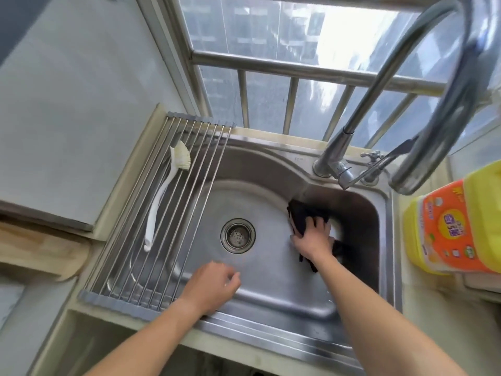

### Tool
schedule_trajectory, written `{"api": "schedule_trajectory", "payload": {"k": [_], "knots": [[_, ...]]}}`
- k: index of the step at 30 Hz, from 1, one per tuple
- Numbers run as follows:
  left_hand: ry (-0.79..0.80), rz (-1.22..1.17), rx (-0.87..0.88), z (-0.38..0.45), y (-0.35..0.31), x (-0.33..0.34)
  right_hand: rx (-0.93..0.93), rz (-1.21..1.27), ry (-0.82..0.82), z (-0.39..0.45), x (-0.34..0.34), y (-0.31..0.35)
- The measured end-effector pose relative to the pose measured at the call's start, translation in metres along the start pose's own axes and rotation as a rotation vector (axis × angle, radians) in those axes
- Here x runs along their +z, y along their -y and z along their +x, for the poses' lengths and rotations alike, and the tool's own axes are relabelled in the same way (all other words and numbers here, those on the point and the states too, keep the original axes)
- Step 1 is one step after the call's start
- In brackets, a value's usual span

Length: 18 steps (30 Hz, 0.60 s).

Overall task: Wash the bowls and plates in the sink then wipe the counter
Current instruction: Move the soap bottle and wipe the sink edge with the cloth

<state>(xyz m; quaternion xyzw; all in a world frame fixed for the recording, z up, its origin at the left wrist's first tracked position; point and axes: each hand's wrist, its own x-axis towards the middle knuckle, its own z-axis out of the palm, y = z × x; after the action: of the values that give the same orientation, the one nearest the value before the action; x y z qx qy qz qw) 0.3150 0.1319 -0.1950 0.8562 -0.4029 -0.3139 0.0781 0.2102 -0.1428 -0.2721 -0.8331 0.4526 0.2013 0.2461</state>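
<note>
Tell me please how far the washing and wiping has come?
No bowls or plates show in the sink, so washing looks done or not started. The right hand grips a dark cloth in the basin; the left hand holds nothing. Wiping the counter seems left.

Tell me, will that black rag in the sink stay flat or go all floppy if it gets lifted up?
Probably floppy: the black cloth is bunched under the right hand with a loose end trailing. Lying in the sink, it may be wet, so perhaps heavy and drippy.
</note>
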Motion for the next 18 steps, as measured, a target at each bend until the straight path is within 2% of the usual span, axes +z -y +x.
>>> {"api": "schedule_trajectory", "payload": {"k": [3, 5, 12, 15, 18], "knots": [[0.198, 0.015, -0.013, 0.001, -0.005, -0.001, -0.096, -0.081, -0.035, 0.005, 0.014, 0.011], [0.252, 0.008, -0.006, 0.002, -0.006, 0.0, -0.194, -0.135, -0.029, 0.003, 0.025, 0.017], [0.201, 0.009, -0.024, -0.002, -0.007, -0.003, -0.458, -0.189, 0.095, -0.054, 0.072, 0.036], [0.166, 0.015, -0.053, -0.007, -0.009, -0.006, -0.465, -0.151, 0.283, -0.075, 0.08, 0.032], [0.16, 0.035, -0.078, -0.011, -0.011, -0.008, -0.385, -0.131, 0.525, -0.096, 0.067, 0.034]]}}
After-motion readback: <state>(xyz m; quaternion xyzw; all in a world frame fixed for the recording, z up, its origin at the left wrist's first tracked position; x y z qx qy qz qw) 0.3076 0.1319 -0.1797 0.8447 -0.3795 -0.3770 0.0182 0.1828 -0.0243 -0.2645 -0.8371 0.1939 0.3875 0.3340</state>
